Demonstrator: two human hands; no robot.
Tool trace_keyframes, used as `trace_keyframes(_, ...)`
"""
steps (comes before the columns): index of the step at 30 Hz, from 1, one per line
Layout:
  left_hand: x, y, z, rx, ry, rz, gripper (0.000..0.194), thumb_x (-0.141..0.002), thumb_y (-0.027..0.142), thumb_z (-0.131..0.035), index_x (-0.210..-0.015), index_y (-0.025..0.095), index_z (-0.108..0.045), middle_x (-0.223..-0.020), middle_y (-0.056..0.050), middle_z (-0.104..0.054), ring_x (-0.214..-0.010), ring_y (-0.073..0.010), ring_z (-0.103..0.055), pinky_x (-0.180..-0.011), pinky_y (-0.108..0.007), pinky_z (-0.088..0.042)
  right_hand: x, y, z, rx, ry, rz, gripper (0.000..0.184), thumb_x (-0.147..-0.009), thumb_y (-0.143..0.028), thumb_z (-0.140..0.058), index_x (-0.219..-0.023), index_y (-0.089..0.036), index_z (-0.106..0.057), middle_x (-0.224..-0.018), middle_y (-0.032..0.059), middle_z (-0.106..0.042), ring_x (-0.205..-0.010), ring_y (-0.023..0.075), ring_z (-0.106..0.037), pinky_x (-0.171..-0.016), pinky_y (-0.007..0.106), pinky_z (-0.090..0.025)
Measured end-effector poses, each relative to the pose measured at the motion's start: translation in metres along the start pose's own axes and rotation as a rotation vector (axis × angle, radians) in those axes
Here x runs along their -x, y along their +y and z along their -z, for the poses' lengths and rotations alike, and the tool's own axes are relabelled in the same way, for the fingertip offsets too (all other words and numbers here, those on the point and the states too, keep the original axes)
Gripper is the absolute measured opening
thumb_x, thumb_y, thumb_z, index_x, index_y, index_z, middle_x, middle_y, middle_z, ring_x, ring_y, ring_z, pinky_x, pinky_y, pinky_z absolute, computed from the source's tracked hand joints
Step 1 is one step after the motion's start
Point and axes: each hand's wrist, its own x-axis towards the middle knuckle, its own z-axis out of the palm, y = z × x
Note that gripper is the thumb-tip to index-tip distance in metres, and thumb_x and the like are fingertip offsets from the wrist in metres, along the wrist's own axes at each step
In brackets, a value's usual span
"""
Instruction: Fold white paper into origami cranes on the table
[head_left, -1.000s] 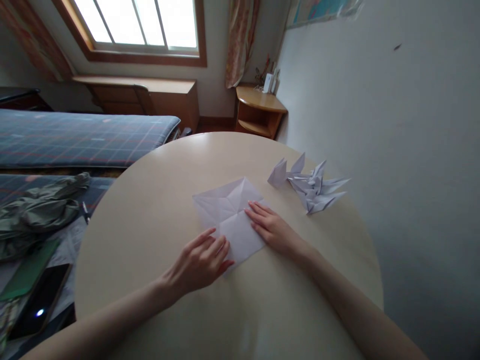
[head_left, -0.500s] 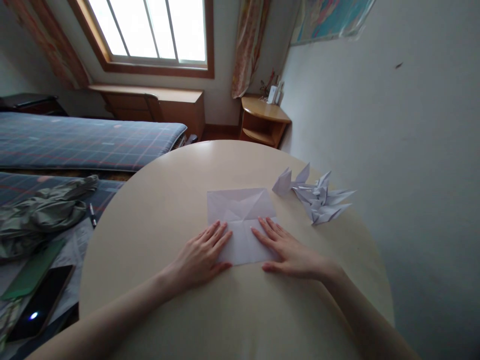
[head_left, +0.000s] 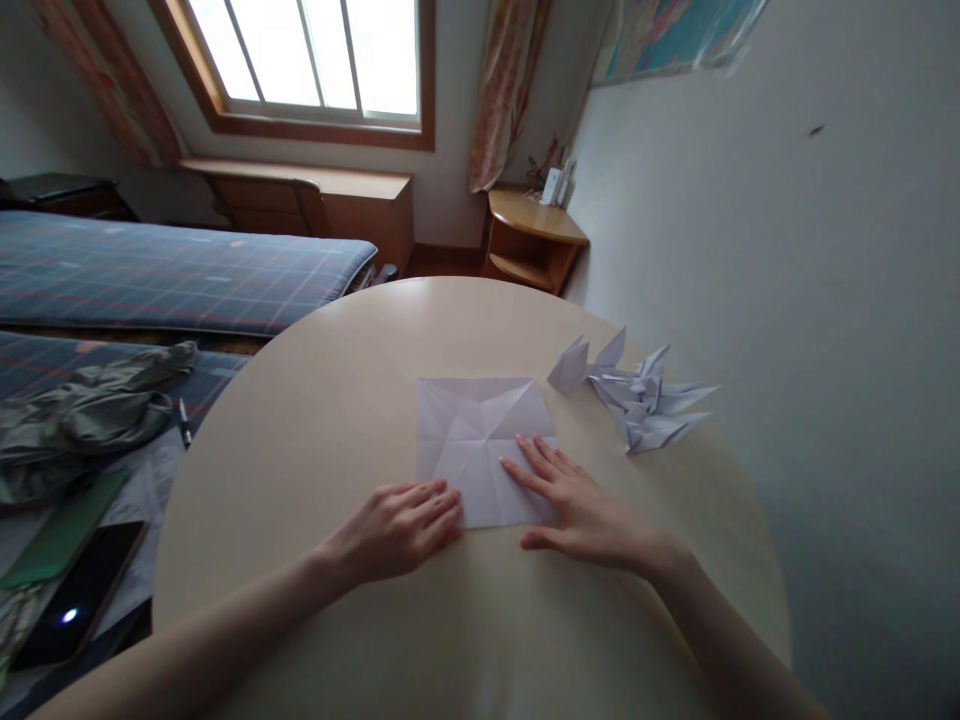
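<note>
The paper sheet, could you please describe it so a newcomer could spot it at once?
Find the round table beside the pale wall. Near its middle, partly under the left hand and right hand, lies the sheet. Unlike the folded paper shapes to its right, it is spread flat and creased.

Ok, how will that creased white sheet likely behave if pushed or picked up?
The white sheet looks like thin paper, so it is probably light and floppy. It would likely bend along its visible creases. Lying on the smooth-looking tabletop, it may slide if pushed.
</note>
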Motion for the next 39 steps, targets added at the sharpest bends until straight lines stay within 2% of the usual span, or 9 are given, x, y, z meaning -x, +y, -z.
trace_keyframes(9,0.001,0.003,0.004,-0.055,-0.003,-0.072,0.022,-0.092,0.014,-0.04,-0.089,0.013,-0.062,-0.085,-0.005,-0.072,-0.084,-0.0171,-0.069,-0.06,-0.022,-0.054,0.0,-0.014,0.005,0.101,0.109,0.049,0.086,-0.066,-0.056,-0.069,-0.138,-0.019,-0.039,-0.148,0.0157,-0.025,-0.136,0.034,-0.021,-0.109,0.05,-0.023)
trace_keyframes(14,0.0,0.001,0.003,-0.025,-0.003,-0.046,0.023,-0.09,0.01,-0.039,-0.085,0.011,-0.061,-0.082,-0.007,-0.071,-0.08,-0.0193,-0.069,-0.058,-0.025,-0.058,0.002,-0.011,0.005,0.063,0.117,0.088,0.076,-0.068,-0.043,-0.073,-0.135,-0.03,-0.042,-0.149,0.0074,-0.024,-0.136,0.0354,-0.02,-0.107,0.054,-0.025)
trace_keyframes(20,0.001,-0.005,0.003,0.069,0.021,0.063,0.019,-0.086,0.01,-0.04,-0.084,0.012,-0.059,-0.086,-0.008,-0.073,-0.081,-0.0189,-0.07,-0.061,-0.025,-0.06,0.005,0.008,0.017,-0.033,0.015,0.164,0.054,-0.078,-0.015,-0.055,-0.128,-0.034,-0.05,-0.147,-0.0009,-0.029,-0.137,0.026,-0.021,-0.111,0.049,-0.018)
trace_keyframes(23,0.001,-0.007,0.004,0.104,0.013,0.109,0.018,-0.084,0.01,-0.04,-0.08,0.012,-0.058,-0.086,-0.009,-0.073,-0.079,-0.0197,-0.071,-0.063,-0.027,-0.061,0.006,0.012,0.02,-0.088,-0.011,0.182,0.054,-0.078,-0.027,-0.061,-0.13,-0.034,-0.047,-0.15,-0.0004,-0.022,-0.139,0.0286,-0.011,-0.111,0.053,-0.01)
trace_keyframes(26,0.001,-0.009,0.005,0.111,-0.003,0.146,0.017,-0.082,0.01,-0.041,-0.078,0.014,-0.057,-0.088,-0.008,-0.073,-0.079,-0.0181,-0.071,-0.066,-0.026,-0.06,0.005,0.009,0.019,-0.105,-0.035,0.177,0.078,-0.067,-0.044,-0.073,-0.135,-0.034,-0.038,-0.152,0.0015,-0.006,-0.138,0.0341,0.006,-0.108,0.059,-0.001)
trace_keyframes(28,0.002,-0.01,0.006,0.111,-0.015,0.166,0.016,-0.081,0.01,-0.042,-0.078,0.015,-0.056,-0.089,-0.007,-0.073,-0.079,-0.0166,-0.071,-0.066,-0.024,-0.06,0.004,0.006,0.017,-0.11,-0.034,0.178,0.075,-0.068,-0.041,-0.073,-0.134,-0.035,-0.039,-0.152,0.0009,-0.006,-0.138,0.0335,0.008,-0.107,0.061,0.002)
trace_keyframes(33,0.003,-0.01,0.007,0.14,-0.045,0.182,0.014,-0.078,0.011,-0.042,-0.078,0.015,-0.056,-0.087,-0.007,-0.073,-0.079,-0.0177,-0.071,-0.062,-0.026,-0.06,0.0,0.015,0.018,-0.28,0.011,0.217,0.03,-0.086,-0.033,-0.054,-0.116,-0.033,-0.061,-0.14,0.002,-0.041,-0.136,0.0251,-0.025,-0.11,0.056,-0.007)
trace_keyframes(36,0.003,-0.009,0.008,0.129,-0.038,0.158,0.013,-0.079,0.012,-0.044,-0.078,0.015,-0.057,-0.083,-0.005,-0.073,-0.075,-0.0184,-0.071,-0.059,-0.027,-0.059,-0.003,0.026,0.018,-0.476,0.086,0.219,0.025,-0.085,-0.04,-0.055,-0.101,-0.028,-0.07,-0.122,0.0048,-0.061,-0.125,0.0243,-0.045,-0.109,0.052,-0.02)
trace_keyframes(39,0.004,-0.011,0.008,0.192,-0.052,0.122,0.014,-0.082,0.016,-0.044,-0.08,0.016,-0.058,-0.084,-0.003,-0.073,-0.075,-0.0165,-0.07,-0.061,-0.026,-0.058,-0.008,0.033,0.011,-0.687,0.234,0.106,0.03,-0.077,-0.049,-0.061,-0.086,-0.023,-0.073,-0.105,0.0064,-0.07,-0.11,0.027,-0.058,-0.098,0.048,-0.04)
